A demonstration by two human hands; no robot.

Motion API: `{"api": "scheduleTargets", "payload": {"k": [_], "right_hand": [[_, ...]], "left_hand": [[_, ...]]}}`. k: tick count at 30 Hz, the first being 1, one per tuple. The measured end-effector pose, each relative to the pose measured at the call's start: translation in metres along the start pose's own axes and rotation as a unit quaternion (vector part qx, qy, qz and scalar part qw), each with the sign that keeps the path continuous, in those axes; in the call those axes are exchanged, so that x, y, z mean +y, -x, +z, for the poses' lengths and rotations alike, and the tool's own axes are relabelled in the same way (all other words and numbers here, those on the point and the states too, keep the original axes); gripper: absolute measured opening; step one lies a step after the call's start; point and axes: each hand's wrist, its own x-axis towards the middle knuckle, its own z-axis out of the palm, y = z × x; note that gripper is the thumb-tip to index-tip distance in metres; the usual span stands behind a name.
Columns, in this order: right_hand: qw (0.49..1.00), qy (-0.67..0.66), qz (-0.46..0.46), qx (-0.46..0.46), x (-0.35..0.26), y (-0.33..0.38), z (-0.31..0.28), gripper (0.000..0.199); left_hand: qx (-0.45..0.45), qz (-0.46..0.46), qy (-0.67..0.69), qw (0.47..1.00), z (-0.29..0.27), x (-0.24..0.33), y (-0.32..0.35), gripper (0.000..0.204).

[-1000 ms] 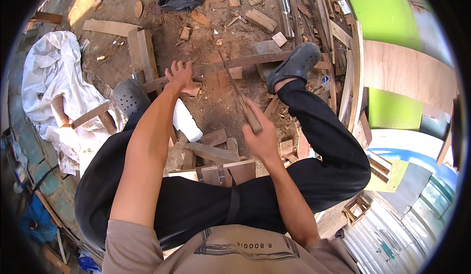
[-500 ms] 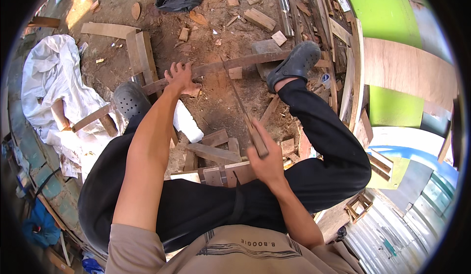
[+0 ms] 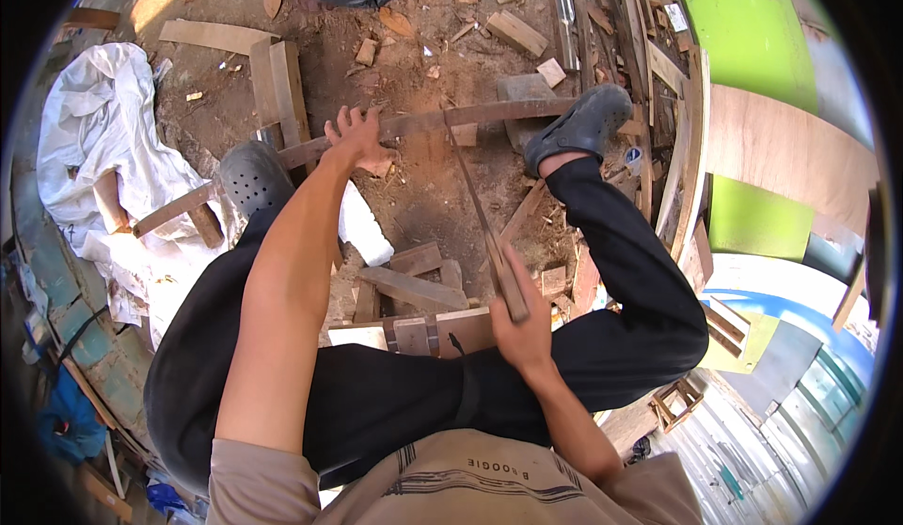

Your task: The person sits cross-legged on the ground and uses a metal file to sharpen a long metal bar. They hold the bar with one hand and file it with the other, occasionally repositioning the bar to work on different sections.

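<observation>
My left hand (image 3: 356,141), at 11 o'clock from the centre of view, lies with fingers spread across a long wooden strip (image 3: 414,125); whether any finger hooks its far edge cannot be told. The strip runs from 9 o'clock to 1 o'clock. My right hand (image 3: 523,332), near 5 o'clock, is closed firmly around the wooden handle of a saw (image 3: 496,247), whose narrow blade slants up to meet the strip at 12 o'clock. My clogs, left (image 3: 254,179) at 10 o'clock and right (image 3: 585,128) between 1 and 2, overlap the strip. White foam (image 3: 365,229) lies at 9 o'clock.
</observation>
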Motion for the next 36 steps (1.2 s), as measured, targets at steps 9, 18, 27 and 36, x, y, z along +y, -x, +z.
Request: {"api": "scheduleTargets", "payload": {"k": [9, 18, 27, 36], "right_hand": [[0.997, -0.057, 0.050, 0.013, 0.015, -0.111, 0.037, 0.058], [0.998, -0.060, -0.003, 0.010, 0.000, -0.054, 0.015, 0.058], [0.998, -0.053, -0.037, -0.002, -0.005, -0.033, -0.004, 0.060], [0.998, -0.060, -0.019, -0.004, -0.002, -0.055, 0.012, 0.061]], "left_hand": [[0.008, 0.024, -0.021, 0.999, -0.006, 0.015, -0.004, 0.111], [0.014, 0.005, -0.034, 0.999, -0.010, 0.005, 0.000, 0.111], [-0.008, -0.015, -0.035, 0.999, -0.018, 0.004, 0.006, 0.109], [0.003, -0.010, -0.026, 1.000, -0.011, 0.008, 0.001, 0.103]]}}
